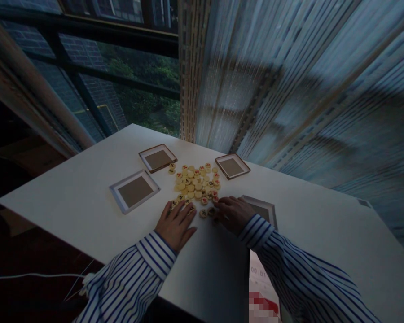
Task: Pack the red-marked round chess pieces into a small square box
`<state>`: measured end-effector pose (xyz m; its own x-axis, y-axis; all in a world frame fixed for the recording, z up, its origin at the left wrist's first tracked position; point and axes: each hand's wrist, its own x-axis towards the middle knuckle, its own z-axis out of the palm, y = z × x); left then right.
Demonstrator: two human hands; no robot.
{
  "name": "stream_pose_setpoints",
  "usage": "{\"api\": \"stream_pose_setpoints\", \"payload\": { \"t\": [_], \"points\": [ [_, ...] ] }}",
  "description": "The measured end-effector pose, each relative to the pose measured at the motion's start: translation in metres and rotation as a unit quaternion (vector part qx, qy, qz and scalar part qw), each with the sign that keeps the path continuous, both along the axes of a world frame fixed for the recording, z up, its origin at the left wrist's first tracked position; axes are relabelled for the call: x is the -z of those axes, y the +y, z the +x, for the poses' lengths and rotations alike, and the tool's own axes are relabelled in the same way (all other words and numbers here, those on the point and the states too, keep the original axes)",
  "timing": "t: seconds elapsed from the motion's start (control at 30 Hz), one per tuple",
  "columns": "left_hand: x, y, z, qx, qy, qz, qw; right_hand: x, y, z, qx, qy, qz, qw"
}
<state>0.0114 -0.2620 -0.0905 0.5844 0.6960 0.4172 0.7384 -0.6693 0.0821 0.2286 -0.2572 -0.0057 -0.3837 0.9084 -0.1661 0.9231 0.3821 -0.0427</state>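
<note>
Round cream xiangqi pieces (pixel 191 185), some marked with red or black characters, lie in a loose heap on the white table (pixel 202 264). My left hand (pixel 175 224) rests with fingers stretched over several pieces at the heap's near left edge. Across from it, my right hand (pixel 232 213) reaches in at the near right edge, its fingers extended and the tips by some pieces. Two dark-marked pieces (pixel 207 212) lie between my hands. Whether a piece sits under the right fingertips is hard to see in the dim light.
Shallow trays surround the heap: a brown-edged tray (pixel 142 157) at back left, a white-edged tray (pixel 116 198) at left, another brown-edged tray (pixel 218 168) at back right, and a tray (pixel 274 214) partly behind my right hand. A lit screen (pixel 260 271) shows below my right forearm.
</note>
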Motion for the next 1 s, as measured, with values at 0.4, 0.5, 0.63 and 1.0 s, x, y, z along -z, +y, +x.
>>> {"api": "stream_pose_setpoints", "payload": {
  "t": [0.4, 0.5, 0.63, 1.0],
  "points": [
    [-0.010, 0.008, -0.003, -0.011, -0.063, 0.004, 0.998, 0.004, 0.026, -0.031, 0.015, 0.023, 0.037, 0.999],
    [-0.017, 0.016, -0.003, -0.040, -0.096, 0.011, 0.995, 0.007, 0.034, -0.042, 0.015, 0.031, 0.062, 0.997],
    [-0.021, 0.022, -0.003, -0.086, -0.137, 0.024, 0.987, 0.011, 0.042, -0.049, 0.021, 0.021, 0.080, 0.996],
    [-0.017, 0.023, -0.005, -0.073, -0.188, 0.035, 0.979, 0.019, 0.043, -0.049, 0.048, 0.104, 0.070, 0.991]
  ]
}}
